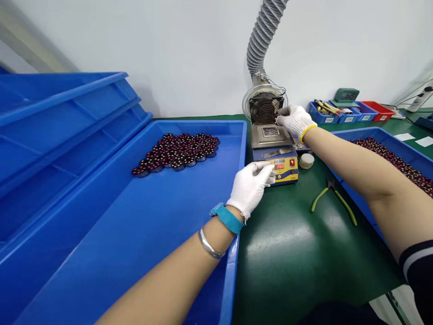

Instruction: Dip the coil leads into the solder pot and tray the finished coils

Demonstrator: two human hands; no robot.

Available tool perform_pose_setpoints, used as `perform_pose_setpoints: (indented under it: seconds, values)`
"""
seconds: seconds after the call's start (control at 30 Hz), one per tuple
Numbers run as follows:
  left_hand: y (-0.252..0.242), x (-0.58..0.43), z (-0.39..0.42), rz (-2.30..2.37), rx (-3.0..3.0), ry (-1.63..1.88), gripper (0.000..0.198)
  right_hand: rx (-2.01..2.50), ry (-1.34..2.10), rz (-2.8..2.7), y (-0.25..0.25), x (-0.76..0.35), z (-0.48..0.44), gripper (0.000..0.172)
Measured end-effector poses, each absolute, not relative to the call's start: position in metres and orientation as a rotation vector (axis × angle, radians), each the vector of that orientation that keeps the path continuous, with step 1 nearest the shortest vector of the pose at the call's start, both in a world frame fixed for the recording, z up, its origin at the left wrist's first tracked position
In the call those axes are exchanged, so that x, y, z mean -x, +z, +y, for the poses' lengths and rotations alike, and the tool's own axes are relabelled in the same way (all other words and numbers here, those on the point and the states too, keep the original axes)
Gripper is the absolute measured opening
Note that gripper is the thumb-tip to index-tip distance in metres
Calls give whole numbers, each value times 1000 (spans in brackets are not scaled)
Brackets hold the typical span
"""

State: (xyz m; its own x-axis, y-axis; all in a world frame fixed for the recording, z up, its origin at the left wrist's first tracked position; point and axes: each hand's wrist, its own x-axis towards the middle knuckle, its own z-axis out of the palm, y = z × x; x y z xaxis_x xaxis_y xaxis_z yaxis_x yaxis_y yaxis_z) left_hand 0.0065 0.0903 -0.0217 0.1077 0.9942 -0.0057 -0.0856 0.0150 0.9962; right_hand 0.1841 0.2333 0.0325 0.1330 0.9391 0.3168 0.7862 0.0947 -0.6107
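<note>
My left hand [252, 184], in a white glove, is at the front of a solder pot [287, 174] with a red digital display. Its fingers are drawn together; whatever may be in them is hidden. My right hand [296, 121], also gloved, is raised at the right of the pot's top, beside a round fan guard [264, 111]. Its fingertips pinch together, and anything between them is too small to name. Below them lies the small square solder bath [271, 132]. A flat metal scraper [278, 152] rests on the pot's front ledge.
Left, a large blue tray [135, 216] holds many round black parts [179, 151]; stacked blue trays [67, 122] stand beyond. Green-handled cutters [333, 198] and a round pale tin [306, 161] lie right. Another blue tray [358, 131] holds more parts. A grey duct [264, 36] rises behind.
</note>
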Motion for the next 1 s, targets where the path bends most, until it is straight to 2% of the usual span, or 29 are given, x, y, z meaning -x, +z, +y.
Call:
perform_pose_setpoints:
  seconds: [0.27, 0.6, 0.87, 1.0]
  values:
    - [-23, -6, 91, 1069, -1238, 1126, 28, 1730, 172, -1753, 13, -176, 247, 37]
    - [-23, -6, 90, 1088, -1260, 1109, 28, 1662, 124, -1757, 20, -174, 245, 35]
    - [-21, -6, 91, 1112, -1285, 1097, 30, 1571, 400, -1596, 46, -184, 219, 33]
    - [-19, -6, 91, 1144, -1323, 1090, 31, 1423, 691, -1536, 53, -199, 185, 29]
